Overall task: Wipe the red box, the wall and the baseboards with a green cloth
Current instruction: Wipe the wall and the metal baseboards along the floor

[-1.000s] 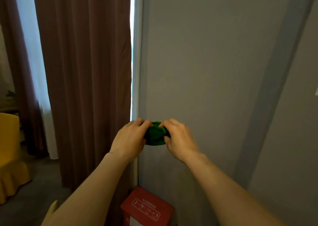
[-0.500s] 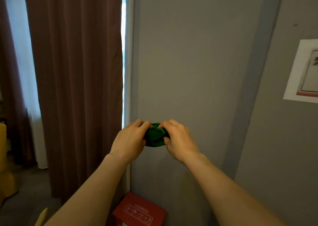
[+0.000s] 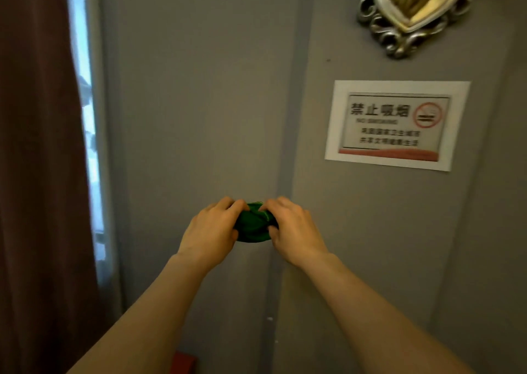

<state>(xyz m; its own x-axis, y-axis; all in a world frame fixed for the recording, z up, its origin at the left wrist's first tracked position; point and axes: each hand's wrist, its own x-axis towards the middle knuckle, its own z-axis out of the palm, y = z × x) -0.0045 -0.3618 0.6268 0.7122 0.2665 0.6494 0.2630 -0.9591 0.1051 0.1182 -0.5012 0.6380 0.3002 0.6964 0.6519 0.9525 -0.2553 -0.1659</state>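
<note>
A bunched green cloth [image 3: 253, 228] sits between both hands in front of the grey wall [image 3: 199, 102]. My left hand [image 3: 209, 232] grips its left side and my right hand [image 3: 291, 231] grips its right side, fingers curled over the top. Whether the cloth touches the wall cannot be told. Only a corner of the red box [image 3: 185, 363] shows at the bottom edge, below my left forearm. No baseboard is in view.
A brown curtain [image 3: 37, 174] hangs at the left beside a bright strip of window [image 3: 88, 145]. A white no-smoking sign [image 3: 396, 125] is stuck on the wall at the right. An ornate silver-framed mirror [image 3: 410, 11] hangs above it.
The view has swung right and up: the sign and the mirror have come into view, and the red box has dropped almost out of frame. Both hands keep hold of the cloth.
</note>
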